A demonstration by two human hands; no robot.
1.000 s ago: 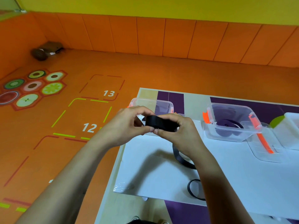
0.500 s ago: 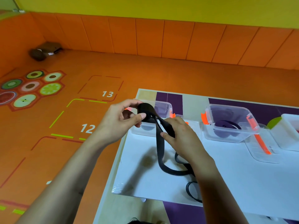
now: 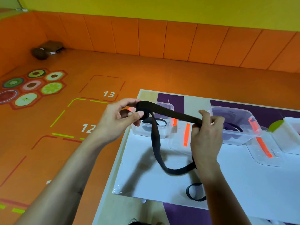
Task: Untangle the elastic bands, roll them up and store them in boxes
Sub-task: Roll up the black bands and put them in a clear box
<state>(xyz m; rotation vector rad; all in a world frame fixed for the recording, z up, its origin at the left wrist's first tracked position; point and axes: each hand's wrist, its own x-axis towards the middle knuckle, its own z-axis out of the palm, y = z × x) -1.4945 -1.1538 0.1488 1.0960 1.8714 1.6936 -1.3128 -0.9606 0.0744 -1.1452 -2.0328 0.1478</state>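
**Head view.** The elastic band point(image 3: 170, 113), a flat black woven strap, is held in the air over the bench point(image 3: 243, 184), in front of the open boxes.

- **Left hand:** The left hand point(image 3: 120, 119) grasps the rolled end. Its thumb and fingers point(image 3: 138, 114) pinch the small coil point(image 3: 143, 111) by its flat faces.
- **Right hand:** The right hand point(image 3: 206, 137) has its fingers point(image 3: 211, 119) curled round the strap, well apart from the coil, so the upper run lies straight between the two hands.
- **Slack run:** A second run drops from the coil, sags in a wide curve above the white sheet and rises behind the right wrist. Whether its lowest part touches the sheet cannot be told.

**Handling (judgement).** The band looks light, soft and limp, with some stretch and no stiffness of its own. The coil would likely loosen if the pinch relaxed. The best hold is on the coil's two flat sides, with the free run gripped flat and kept lightly taut. The sagging run may twist or catch as it is fed in.

**Surroundings.** The left box point(image 3: 168, 105) stands just behind the coil. The right box point(image 3: 240, 111), beyond the right hand, has a dark band inside. A second band point(image 3: 194, 192) lies looped on the bench beside the right forearm.
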